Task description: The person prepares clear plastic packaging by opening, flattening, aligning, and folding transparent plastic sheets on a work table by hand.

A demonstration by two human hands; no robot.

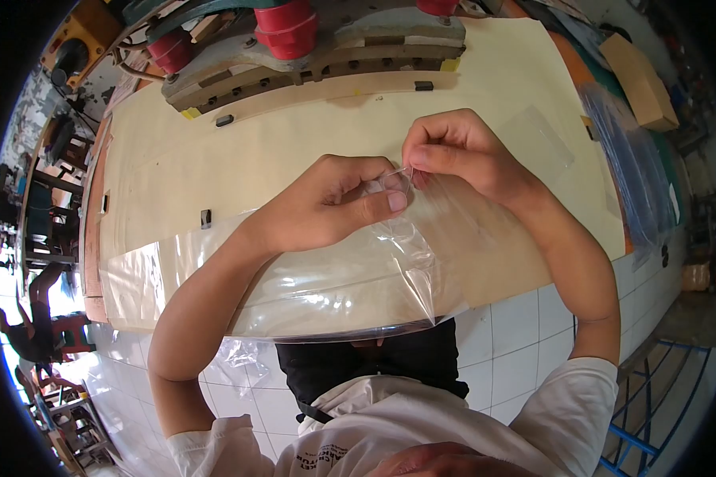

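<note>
Clear plastic film [326,278] lies across the front part of the table and hangs slightly over its near edge. My left hand [334,199] pinches a gathered bit of this film between thumb and fingers. Close beside it, my right hand [461,155] has thumb and forefinger pressed together on the same gathered film. The fingertips of both hands nearly meet. A smaller clear plastic piece [545,135] rests on the pale table sheet to the right.
A heavy machine with red insulators [286,32] spans the table's back edge. Small dark blocks [424,86] sit on the pale sheet [159,159]. Stacked clear bluish plastic [628,159] and a cardboard box [640,83] are at the right. A person [40,318] is at far left.
</note>
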